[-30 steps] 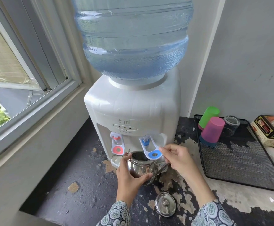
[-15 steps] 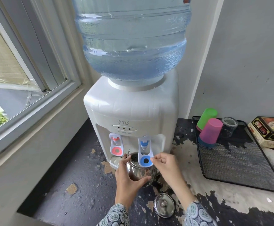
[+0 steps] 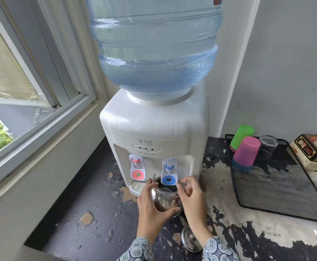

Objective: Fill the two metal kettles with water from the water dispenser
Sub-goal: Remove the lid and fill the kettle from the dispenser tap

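Metal kettle (image 3: 166, 199) is sitting lidless right under the blue tap (image 3: 169, 173) of the white water dispenser (image 3: 153, 132), mouth directly below the blue lever. Left hand (image 3: 151, 206) is wrapping the kettle's left side, fingers curled round the top and thumb hooking across the front lower belly, so it is gripping the body firmly. Right hand (image 3: 190, 196) is sitting against the kettle's right side, fingers loosely curled and partly spread (motion blur there, so I cannot tell whether it is actually clamping the kettle or just touching it). No water stream is showing at the tap. Kettle lid (image 3: 190, 242) is lying on the counter (image 3: 101, 223) just in front of the kettle, between the two patterned sleeves, partly hidden behind the right wrist. Red tap (image 3: 137, 167) is sitting to the left of the blue one, untouched. Big blue water bottle (image 3: 153, 44) is sitting inverted on top of the dispenser, holding water in its lower part. To the right, a black mesh tray (image 3: 278, 187) is holding upturned cups: green cup (image 3: 242, 136), pink cup (image 3: 246, 152), clear glass (image 3: 268, 147). Printed box (image 3: 315, 150) is sitting just beside the tray's far right edge. Only one kettle is showing.
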### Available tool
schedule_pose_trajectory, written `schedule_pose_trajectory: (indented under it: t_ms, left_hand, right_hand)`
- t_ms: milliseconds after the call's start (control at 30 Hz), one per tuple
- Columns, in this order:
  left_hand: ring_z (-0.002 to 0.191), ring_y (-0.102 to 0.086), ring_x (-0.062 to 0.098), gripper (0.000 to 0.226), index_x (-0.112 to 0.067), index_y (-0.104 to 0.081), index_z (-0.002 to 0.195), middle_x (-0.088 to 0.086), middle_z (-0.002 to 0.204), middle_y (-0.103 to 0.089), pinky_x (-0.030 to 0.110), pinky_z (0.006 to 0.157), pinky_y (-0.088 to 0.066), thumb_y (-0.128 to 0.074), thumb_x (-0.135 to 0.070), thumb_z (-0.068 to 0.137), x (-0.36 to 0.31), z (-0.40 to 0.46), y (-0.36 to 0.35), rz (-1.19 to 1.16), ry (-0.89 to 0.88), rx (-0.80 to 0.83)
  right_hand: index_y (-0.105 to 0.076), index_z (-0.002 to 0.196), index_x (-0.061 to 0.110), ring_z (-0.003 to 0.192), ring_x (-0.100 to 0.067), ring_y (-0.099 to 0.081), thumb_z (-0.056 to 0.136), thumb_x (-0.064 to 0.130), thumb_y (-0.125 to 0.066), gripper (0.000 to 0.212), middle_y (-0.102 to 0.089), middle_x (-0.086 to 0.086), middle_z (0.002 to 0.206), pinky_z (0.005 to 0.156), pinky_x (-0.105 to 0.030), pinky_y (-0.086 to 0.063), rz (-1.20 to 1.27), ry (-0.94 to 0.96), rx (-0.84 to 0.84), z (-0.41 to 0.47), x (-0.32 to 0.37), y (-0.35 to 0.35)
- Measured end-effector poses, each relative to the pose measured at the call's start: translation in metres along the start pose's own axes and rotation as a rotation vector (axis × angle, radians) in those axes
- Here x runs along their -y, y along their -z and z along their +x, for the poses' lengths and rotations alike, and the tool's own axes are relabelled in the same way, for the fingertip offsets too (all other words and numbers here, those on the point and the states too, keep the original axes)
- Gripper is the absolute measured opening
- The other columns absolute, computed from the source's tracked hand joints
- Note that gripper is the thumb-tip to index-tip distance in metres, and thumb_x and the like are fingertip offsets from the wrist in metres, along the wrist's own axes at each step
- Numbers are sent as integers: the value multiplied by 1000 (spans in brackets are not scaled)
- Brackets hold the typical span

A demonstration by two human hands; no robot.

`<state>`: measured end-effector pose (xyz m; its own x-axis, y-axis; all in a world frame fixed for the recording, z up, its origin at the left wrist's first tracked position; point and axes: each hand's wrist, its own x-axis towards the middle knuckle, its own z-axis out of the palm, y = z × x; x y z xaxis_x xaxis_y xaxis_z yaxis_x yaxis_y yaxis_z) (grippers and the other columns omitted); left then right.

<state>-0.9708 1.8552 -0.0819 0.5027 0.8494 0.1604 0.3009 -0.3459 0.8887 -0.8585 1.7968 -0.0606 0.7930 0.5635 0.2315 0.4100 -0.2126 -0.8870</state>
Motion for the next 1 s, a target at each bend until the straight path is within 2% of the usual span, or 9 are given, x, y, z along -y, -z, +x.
schedule_pose_trajectory:
  t_ms: [167, 300, 367, 467, 567, 633, 733, 867, 1000]
  left_hand:
    - [127, -22, 16, 90, -45, -27, 117, -15, 147, -21, 39, 107, -33, -82, -53, 46, 7, -6, -4, 76, 6, 9]
    - [125, -24, 18, 92, -42, -25, 119, -18, 142, -20, 38, 104, -37, -81, -53, 47, 7, -6, -5, 121, -10, 18]
    - [126, -29, 18, 90, -48, -22, 114, -18, 139, -22, 38, 104, -38, -78, -57, 45, 11, -7, -3, 133, -34, 20]
    - [128, -37, 19, 87, -69, -13, 102, -5, 144, -30, 44, 103, -43, -76, -60, 42, 16, -13, 0, 112, -22, 0]
    - [125, -44, 25, 93, -76, -11, 102, 9, 140, -37, 46, 101, -45, -78, -57, 40, 23, -22, 3, 76, 9, -25]
    - [124, -44, 25, 92, -70, -16, 106, 2, 142, -34, 45, 98, -48, -80, -59, 40, 32, -27, 5, 70, 14, -43]
    - [129, -41, 23, 83, -59, -25, 102, -7, 143, -27, 42, 101, -46, -79, -60, 40, 44, -35, 9, 86, 7, -81]
    - [128, -36, 8, 82, -63, -24, 98, -8, 141, -29, 25, 94, -38, -76, -67, 35, 52, -51, 18, 98, 53, -122]
    - [129, -41, 16, 84, -60, -24, 100, -12, 142, -26, 30, 93, -43, -76, -67, 33, 66, -69, 23, 141, 110, -128]
  right_hand:
    - [-35, 94, 28, 77, -25, -50, 72, 18, -74, 46, -45, -5, 89, 67, -43, -49, 85, -163, -134, -4, -14, -4]
    - [-45, 99, 18, 91, -17, -35, 69, 15, -76, 43, -38, -4, 106, 78, -37, -37, 15, -182, -110, -4, -14, -4]
    - [-47, 101, 14, 96, -11, -25, 66, 21, -79, 48, -31, -2, 110, 80, -32, -26, -60, -218, -77, -4, -18, 0]
    - [-40, 99, 23, 115, -16, -25, 68, 32, -77, 49, -30, 1, 111, 99, -43, -27, -78, -284, 78, -9, -24, 3]
    - [-47, 101, 19, 106, -20, -46, 72, 27, -74, 40, -48, -3, 109, 86, -32, -39, 104, -319, 222, -18, -25, 1]
    - [-50, 98, 21, 99, -18, -52, 71, 26, -74, 36, -53, -2, 105, 83, -30, -43, 136, -297, 237, -25, -25, -2]
    - [-53, 93, 22, 95, -12, -52, 70, 25, -74, 32, -54, 4, 99, 79, -15, -41, 137, -253, 256, -35, -25, -6]
    - [-54, 89, 22, 92, -2, -51, 68, 24, -74, 29, -54, 7, 93, 78, -13, -40, 109, -168, 280, -47, -22, -13]
    - [-53, 86, 25, 91, 6, -49, 69, 24, -75, 28, -57, 3, 93, 76, -2, -35, 96, -167, 343, -59, -29, -20]
